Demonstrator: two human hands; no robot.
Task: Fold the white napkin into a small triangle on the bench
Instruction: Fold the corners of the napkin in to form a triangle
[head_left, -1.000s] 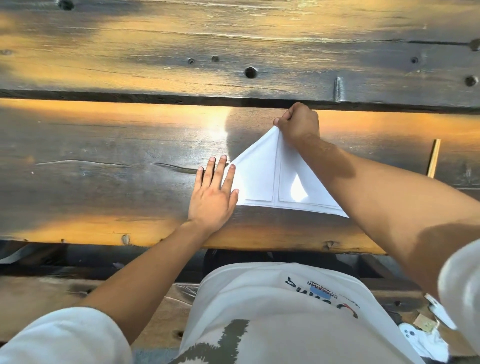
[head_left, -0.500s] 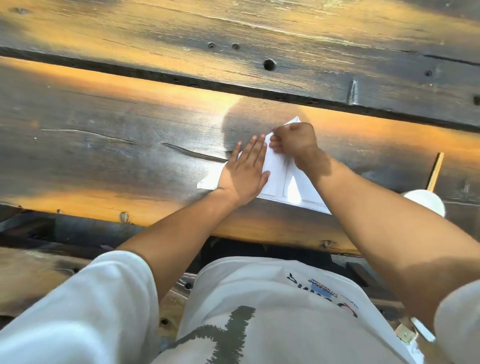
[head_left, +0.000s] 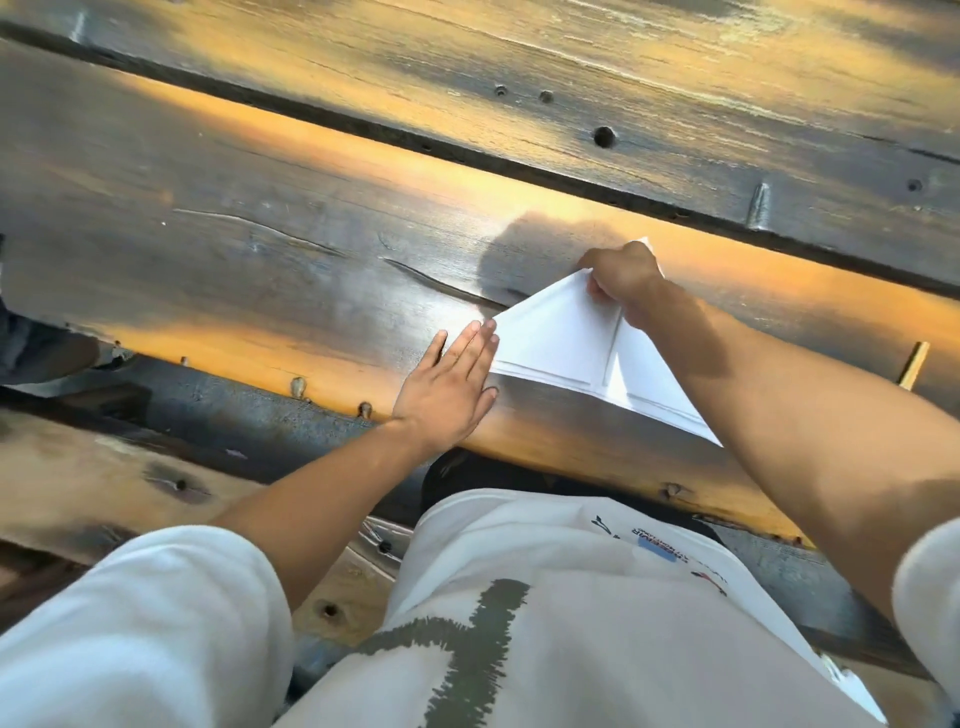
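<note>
The white napkin (head_left: 561, 343) lies on the dark wooden bench (head_left: 260, 270) as a triangle, its long edge toward me and its tip pointing away. A crease runs down its middle. My right hand (head_left: 621, 278) pinches the far tip, and a bit of white corner shows behind the knuckles. My left hand (head_left: 449, 384) lies flat on the bench, fingers together, touching the napkin's left corner. My right forearm covers the napkin's right corner.
The bench's near edge (head_left: 597, 441) runs just below the napkin. A dark gap (head_left: 415, 145) separates this plank from the far plank. A thin wooden stick (head_left: 912, 365) pokes out at the right. My white shirt fills the bottom of the view.
My left hand slid off the napkin's left half to its left corner. My right hand now grips the far tip. The camera view has tilted.
</note>
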